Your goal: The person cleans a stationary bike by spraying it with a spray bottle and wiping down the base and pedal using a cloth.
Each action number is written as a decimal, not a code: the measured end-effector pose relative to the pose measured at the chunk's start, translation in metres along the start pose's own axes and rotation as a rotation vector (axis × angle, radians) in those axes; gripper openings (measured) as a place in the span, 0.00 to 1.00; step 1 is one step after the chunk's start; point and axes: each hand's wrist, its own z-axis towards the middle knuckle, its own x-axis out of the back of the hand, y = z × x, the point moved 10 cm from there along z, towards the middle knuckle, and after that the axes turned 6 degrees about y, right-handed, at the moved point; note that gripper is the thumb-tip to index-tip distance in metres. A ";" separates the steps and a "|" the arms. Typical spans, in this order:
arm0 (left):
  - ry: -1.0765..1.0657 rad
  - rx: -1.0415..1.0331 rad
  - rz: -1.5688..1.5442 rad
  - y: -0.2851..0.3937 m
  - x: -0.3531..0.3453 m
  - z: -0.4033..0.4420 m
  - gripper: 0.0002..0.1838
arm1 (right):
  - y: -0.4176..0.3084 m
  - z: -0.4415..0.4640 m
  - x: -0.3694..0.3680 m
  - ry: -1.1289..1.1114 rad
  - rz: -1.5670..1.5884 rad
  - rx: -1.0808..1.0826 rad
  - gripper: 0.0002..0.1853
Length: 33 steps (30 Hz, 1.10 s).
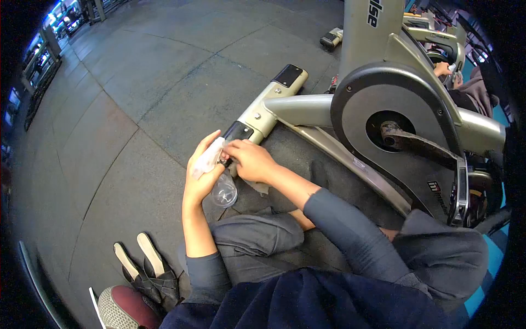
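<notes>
Now, dark floor tiles [131, 93] spread left of my hands, sandals [151, 255] lie nearer me on that side, and an exercise bike [350, 107] rises rightward. My left hand [198, 180] curls around a crumpled white sheet [209, 159]; my right hand's [255, 162] fingers bunch together at its edge, grip unclear. A clear plastic container [224, 192] shows just below both.

Crumpled white sheeting [208, 159] lies in the left hand [199, 185], clear container [225, 192] nearby.
</notes>
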 end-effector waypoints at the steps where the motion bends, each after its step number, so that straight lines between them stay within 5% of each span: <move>1: 0.008 0.002 -0.001 0.002 0.000 0.000 0.38 | -0.004 -0.002 0.006 -0.007 0.001 0.005 0.23; 7: -0.091 -0.047 -0.140 0.033 -0.025 -0.007 0.39 | -0.028 -0.023 0.102 0.357 0.149 -0.076 0.10; 14: -0.377 -0.084 -0.169 0.102 -0.095 -0.046 0.42 | -0.099 -0.092 0.207 0.314 0.060 0.016 0.12; 25: -0.333 -0.107 -0.042 0.141 -0.176 -0.126 0.38 | -0.171 -0.198 0.347 0.186 0.272 0.274 0.08; 31: -0.460 -0.132 0.034 0.171 -0.243 -0.135 0.38 | -0.154 -0.272 0.438 0.384 0.289 0.322 0.15; 33: -0.503 -0.403 0.212 0.197 -0.263 -0.138 0.38 | -0.140 -0.291 0.457 0.459 0.176 0.319 0.13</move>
